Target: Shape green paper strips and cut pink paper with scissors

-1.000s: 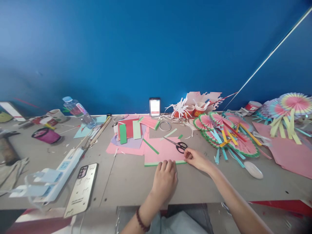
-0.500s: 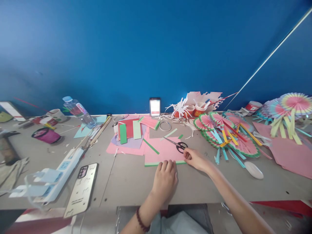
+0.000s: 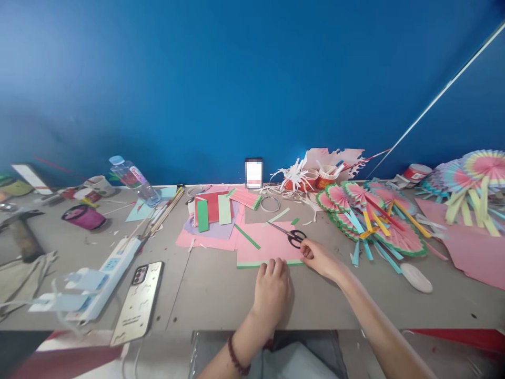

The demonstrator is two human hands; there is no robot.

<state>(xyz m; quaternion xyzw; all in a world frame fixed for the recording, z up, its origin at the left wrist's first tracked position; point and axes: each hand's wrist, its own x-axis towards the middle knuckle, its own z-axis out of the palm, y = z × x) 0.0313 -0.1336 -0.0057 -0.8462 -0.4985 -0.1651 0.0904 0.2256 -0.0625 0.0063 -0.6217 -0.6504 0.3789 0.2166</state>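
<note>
A sheet of pink paper (image 3: 256,250) with a green strip (image 3: 252,265) along its near edge lies flat before me. My left hand (image 3: 272,287) is closed, its bent fingers together on that green edge near the middle. At the sheet's near right corner, my right hand (image 3: 317,256) is closed with its fingers pinched together; the fingertips are partly hidden. Black-handled scissors (image 3: 295,238) lie on the paper just beyond the right hand, blades toward the far left. A narrow dark green paper strip (image 3: 247,237) rests on the left part of the sheet.
Pleated paper fans (image 3: 359,210) lie to the right, near a white oval object (image 3: 416,278). On the left are a phone (image 3: 138,302), a power strip (image 3: 112,276) and a leaning water bottle (image 3: 136,181). Red, purple and green papers (image 3: 213,210) are stacked behind the sheet.
The whole view has shifted slightly, so everything appears a little further right. Both hands keep nearly the same places on the pink paper.
</note>
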